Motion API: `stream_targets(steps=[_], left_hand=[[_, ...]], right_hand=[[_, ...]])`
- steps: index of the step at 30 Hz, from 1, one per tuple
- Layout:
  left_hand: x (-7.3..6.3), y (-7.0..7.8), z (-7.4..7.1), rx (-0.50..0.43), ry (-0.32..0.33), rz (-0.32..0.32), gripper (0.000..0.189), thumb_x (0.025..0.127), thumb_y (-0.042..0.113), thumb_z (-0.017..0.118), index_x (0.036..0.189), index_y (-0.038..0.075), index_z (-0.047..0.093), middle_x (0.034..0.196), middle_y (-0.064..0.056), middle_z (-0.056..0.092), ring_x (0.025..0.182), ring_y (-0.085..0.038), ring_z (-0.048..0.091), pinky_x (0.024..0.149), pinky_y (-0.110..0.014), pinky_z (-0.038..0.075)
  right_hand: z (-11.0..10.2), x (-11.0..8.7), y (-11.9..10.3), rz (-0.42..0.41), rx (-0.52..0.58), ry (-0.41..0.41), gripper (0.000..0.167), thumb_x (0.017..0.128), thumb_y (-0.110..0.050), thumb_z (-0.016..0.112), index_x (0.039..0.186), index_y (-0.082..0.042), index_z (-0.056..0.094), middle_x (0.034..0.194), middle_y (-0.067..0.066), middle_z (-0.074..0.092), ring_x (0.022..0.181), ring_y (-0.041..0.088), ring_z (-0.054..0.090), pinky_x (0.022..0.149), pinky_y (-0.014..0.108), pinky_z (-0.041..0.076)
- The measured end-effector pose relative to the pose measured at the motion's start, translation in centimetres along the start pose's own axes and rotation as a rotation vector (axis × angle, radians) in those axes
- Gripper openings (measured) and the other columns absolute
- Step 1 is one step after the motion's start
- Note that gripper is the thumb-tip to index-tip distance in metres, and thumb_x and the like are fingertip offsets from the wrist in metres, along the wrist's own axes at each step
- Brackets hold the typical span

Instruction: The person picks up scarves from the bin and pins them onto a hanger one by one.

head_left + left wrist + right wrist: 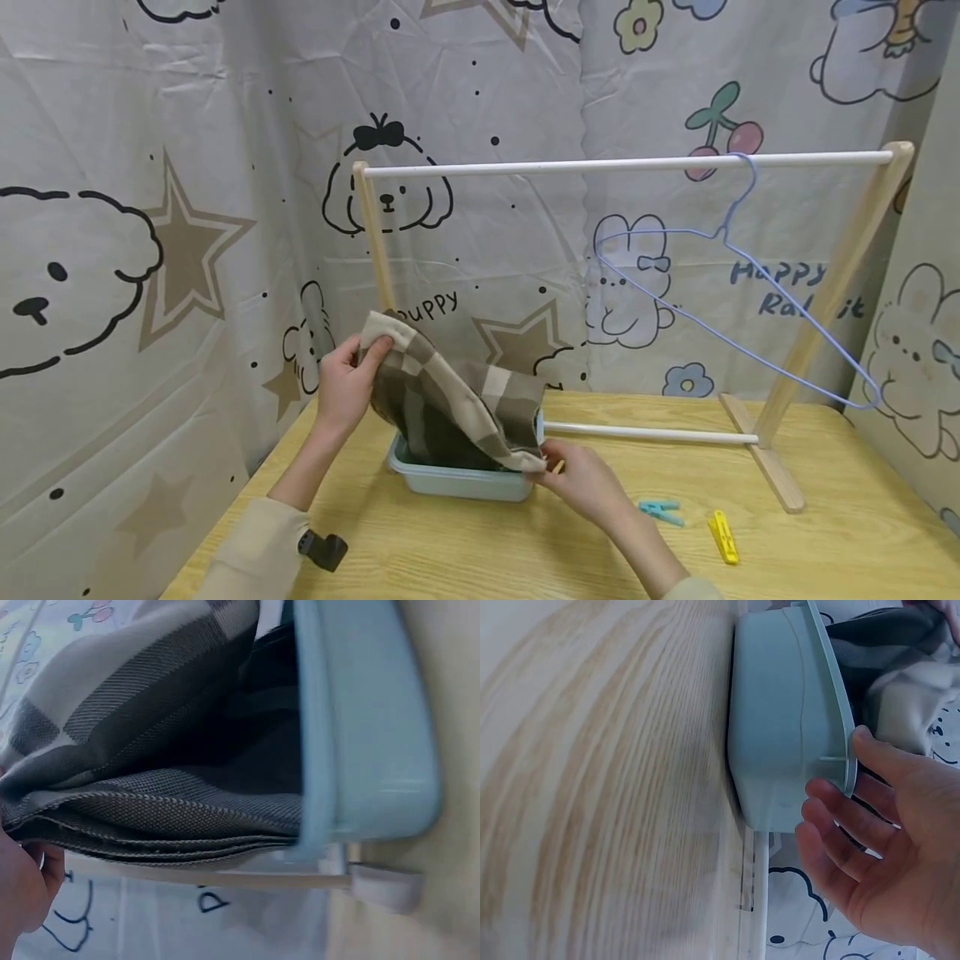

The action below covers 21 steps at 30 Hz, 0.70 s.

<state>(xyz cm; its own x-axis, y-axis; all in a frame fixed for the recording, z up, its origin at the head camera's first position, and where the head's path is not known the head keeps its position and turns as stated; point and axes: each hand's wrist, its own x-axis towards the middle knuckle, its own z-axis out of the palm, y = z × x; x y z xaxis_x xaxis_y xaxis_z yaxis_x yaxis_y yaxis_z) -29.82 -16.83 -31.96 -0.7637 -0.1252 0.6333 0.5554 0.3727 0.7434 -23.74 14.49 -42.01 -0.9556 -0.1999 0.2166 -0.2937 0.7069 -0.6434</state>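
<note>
On the wooden table (pixel 465 550), before cartoon curtains (pixel 150 208), my left hand (pixel 345 387) and right hand (pixel 581 479) both grip the checked cloth (pixel 450 400) above the blue basin (pixel 457 482).

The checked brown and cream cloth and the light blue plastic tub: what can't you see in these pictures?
- Inside of the light blue plastic tub: covered by the checked brown and cream cloth in the head view, dark shadow in the left wrist view.
- Right hand fingertips: behind the tub rim in the right wrist view.
- Left hand: cut off by the left wrist view's edge.
- Small black thing by the left sleeve: too small to tell.
</note>
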Motion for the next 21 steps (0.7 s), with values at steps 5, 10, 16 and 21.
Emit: stream_targets(steps=[5,10,16,21], left_hand=[[2.3,2.5,0.0,-0.031,0.085,0.055,0.025,0.095,0.027,0.069,0.089,0.003,0.072,0.058,0.005,0.042,0.05,-0.008,0.035,0.046,-0.022,0.028],[4.1,5.0,-0.2,-0.054,0.148,0.115,0.028,0.096,0.028,0.068,0.087,0.001,0.071,0.055,0.009,0.043,0.045,-0.006,0.036,0.043,-0.021,0.029],[6.2,8.1,-0.6,-0.094,0.251,0.202,0.035,0.096,0.032,0.067,0.088,-0.001,0.07,0.063,0.014,0.051,0.054,-0.005,0.042,0.049,-0.021,0.034],[8.6,11.2,-0.9,-0.139,0.312,0.244,0.031,0.094,0.035,0.069,0.082,0.007,0.07,0.066,0.018,0.056,0.059,-0.004,0.046,0.054,-0.022,0.037]], right_hand=[[0.0,0.2,0.0,0.001,0.079,-0.037,0.02,0.087,-0.031,0.075,0.099,-0.015,0.072,0.078,-0.002,0.068,0.068,0.012,0.06,0.054,0.026,0.05],[0.1,0.2,-0.3,0.049,0.196,-0.083,0.032,0.089,-0.029,0.074,0.112,-0.006,0.071,0.08,0.008,0.07,0.059,0.022,0.063,0.048,0.029,0.053],[0.1,0.0,-0.4,0.045,0.216,-0.084,0.037,0.09,-0.026,0.074,0.115,0.0,0.07,0.077,0.011,0.069,0.049,0.016,0.06,0.047,0.03,0.053],[0.0,0.0,-0.5,0.047,0.221,-0.075,0.035,0.09,-0.024,0.074,0.116,-0.001,0.07,0.079,0.011,0.07,0.047,0.014,0.059,0.046,0.032,0.053]])
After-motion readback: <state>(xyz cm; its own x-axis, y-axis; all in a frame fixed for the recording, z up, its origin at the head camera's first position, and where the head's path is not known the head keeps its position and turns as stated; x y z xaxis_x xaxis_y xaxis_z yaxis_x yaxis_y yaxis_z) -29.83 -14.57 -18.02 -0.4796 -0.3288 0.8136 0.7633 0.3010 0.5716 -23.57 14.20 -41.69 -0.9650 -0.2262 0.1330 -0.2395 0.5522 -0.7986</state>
